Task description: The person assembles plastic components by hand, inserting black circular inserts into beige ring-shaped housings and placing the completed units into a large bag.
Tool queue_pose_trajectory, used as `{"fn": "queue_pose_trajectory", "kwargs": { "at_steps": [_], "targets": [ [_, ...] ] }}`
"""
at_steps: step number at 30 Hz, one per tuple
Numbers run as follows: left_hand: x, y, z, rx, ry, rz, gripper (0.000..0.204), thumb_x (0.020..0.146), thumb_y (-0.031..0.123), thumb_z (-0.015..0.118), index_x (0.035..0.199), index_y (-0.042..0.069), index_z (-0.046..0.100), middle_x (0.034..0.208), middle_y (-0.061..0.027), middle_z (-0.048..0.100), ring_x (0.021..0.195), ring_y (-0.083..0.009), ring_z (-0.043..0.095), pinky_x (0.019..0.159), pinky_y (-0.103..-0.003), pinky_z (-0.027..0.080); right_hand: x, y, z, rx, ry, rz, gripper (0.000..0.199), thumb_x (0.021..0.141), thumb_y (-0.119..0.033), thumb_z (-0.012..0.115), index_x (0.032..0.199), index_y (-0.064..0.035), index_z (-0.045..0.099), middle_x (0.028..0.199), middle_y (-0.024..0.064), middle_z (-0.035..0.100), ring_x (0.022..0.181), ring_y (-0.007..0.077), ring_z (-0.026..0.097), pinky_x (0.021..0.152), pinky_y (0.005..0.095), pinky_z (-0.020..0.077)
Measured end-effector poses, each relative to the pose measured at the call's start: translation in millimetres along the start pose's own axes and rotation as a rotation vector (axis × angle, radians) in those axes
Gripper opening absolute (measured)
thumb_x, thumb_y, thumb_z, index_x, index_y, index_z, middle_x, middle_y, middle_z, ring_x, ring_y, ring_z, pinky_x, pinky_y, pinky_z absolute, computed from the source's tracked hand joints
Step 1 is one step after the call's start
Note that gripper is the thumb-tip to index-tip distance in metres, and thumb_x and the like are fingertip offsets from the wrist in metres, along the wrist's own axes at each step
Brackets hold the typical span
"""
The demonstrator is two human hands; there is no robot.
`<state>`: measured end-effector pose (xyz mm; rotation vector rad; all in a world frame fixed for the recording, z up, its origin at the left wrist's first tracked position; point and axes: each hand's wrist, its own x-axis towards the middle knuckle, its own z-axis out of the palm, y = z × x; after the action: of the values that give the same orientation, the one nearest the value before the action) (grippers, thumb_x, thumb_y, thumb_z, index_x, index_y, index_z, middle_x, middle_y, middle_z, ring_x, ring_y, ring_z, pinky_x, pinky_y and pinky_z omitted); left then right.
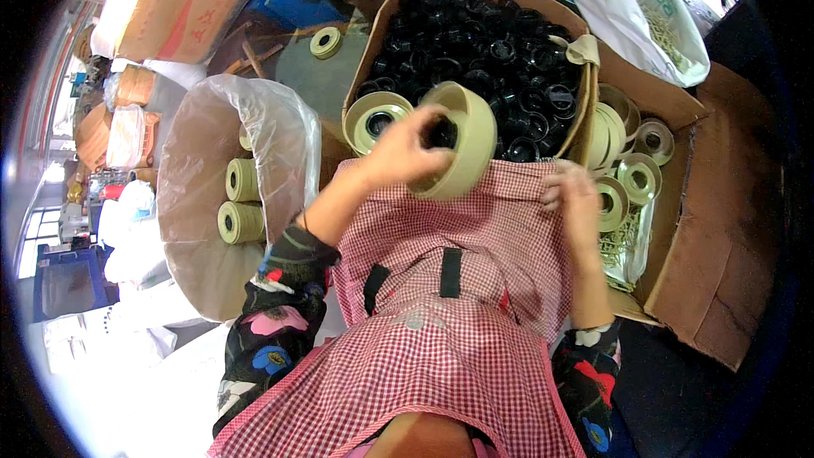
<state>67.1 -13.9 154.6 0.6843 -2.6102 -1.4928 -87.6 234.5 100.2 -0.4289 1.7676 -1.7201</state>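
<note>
My left hand (405,151) is closed on an olive-green plastic spool part (476,140), a wide flanged cup with something black at its centre. It is held up in front of the apron, over the near edge of a cardboard box (360,59). Many black plastic rings (500,51) fill that box. A similar olive part (363,119) with a black centre lies at the box's near left corner. My right hand (572,199) hangs by the box's near right corner, fingers bent and blurred; nothing shows in it.
At the left stands a clear plastic-lined bin (195,119) with several olive spools (242,222). An open carton (670,229) on the right holds more olive parts (638,178). Behind it is a white sack (627,0). One olive part (326,42) lies farther back, left of the box.
</note>
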Motion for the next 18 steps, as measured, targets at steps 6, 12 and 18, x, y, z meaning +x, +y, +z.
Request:
{"fn": "queue_pose_trajectory", "kwargs": {
  "at_steps": [6, 12, 18],
  "targets": [
    [52, -141, -59, 0.646, 0.205, -0.074, 0.071, 0.066, 0.035, 0.069, 0.126, 0.002, 0.049, 0.117, -0.0235, 0.052, 0.111, -0.0363, 0.050, 0.096, -0.040, 0.040, 62, 115, -156, -0.249, 0.597, 0.174, 0.035, 0.091, -0.032, 0.051, 0.105, -0.0003, 0.061, 0.091, 0.0091, 0.065, 0.074, 0.0148, 0.057, 0.064, 0.0278, 0.0450],
    [53, -198, -65, 0.802, -0.068, -0.222, 0.066, 0.070, 0.029, 0.069, 0.129, 0.006, 0.047, 0.118, -0.0221, 0.051, 0.112, -0.0382, 0.048, 0.095, -0.041, 0.041, 52, 212, -230, -0.836, 0.627, 0.504, 0.054, 0.080, -0.038, 0.061, 0.111, 0.0060, 0.058, 0.111, 0.0194, 0.062, 0.097, 0.0354, 0.060, 0.087, 0.0406, 0.0434],
    [68, -187, -57, 0.916, -0.137, -0.260, 0.059, 0.071, 0.026, 0.068, 0.124, 0.007, 0.050, 0.116, -0.0205, 0.052, 0.111, -0.0360, 0.049, 0.094, -0.041, 0.043, 52, 337, -284, -0.577, 0.818, 0.640, 0.058, 0.078, -0.043, 0.064, 0.112, 0.0032, 0.060, 0.114, 0.0213, 0.060, 0.099, 0.0326, 0.061, 0.078, 0.0412, 0.0493]
  ]
}}
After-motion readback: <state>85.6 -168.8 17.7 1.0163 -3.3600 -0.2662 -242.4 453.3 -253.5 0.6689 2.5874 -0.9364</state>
